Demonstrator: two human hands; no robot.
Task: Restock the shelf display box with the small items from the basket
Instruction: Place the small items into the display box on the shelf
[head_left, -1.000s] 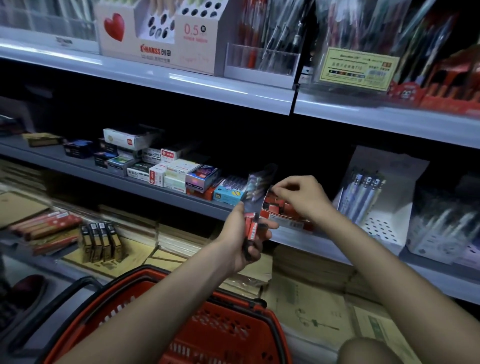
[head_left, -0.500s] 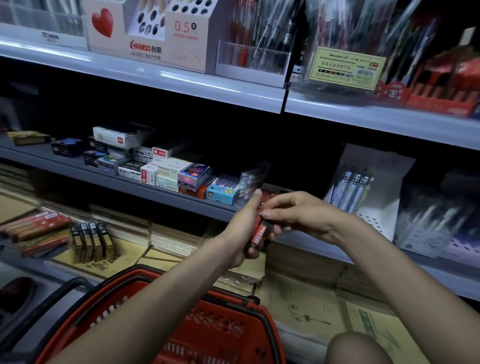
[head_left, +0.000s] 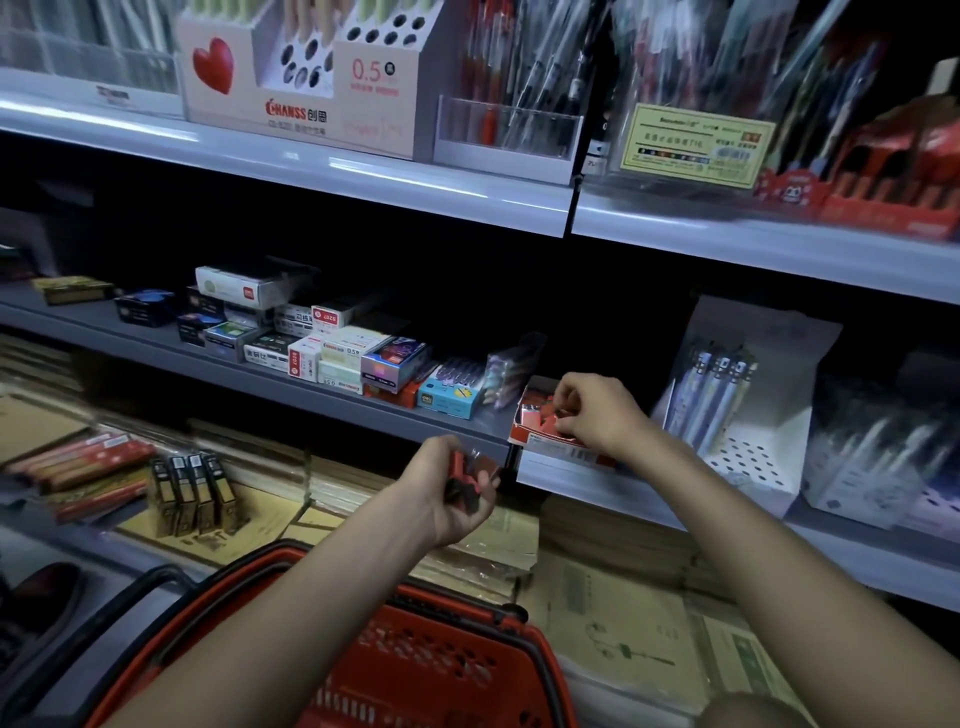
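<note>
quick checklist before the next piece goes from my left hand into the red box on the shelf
1. Left hand grips a bunch of small items: ok.
2. Right hand is over the display box, fingers curled down into it: ok.
3. Right hand free to take another piece: cannot tell, its fingertips are hidden.
4. Room left in the box: cannot tell, the hand covers much of it.
5. Basket sits below the arms: ok.
</note>
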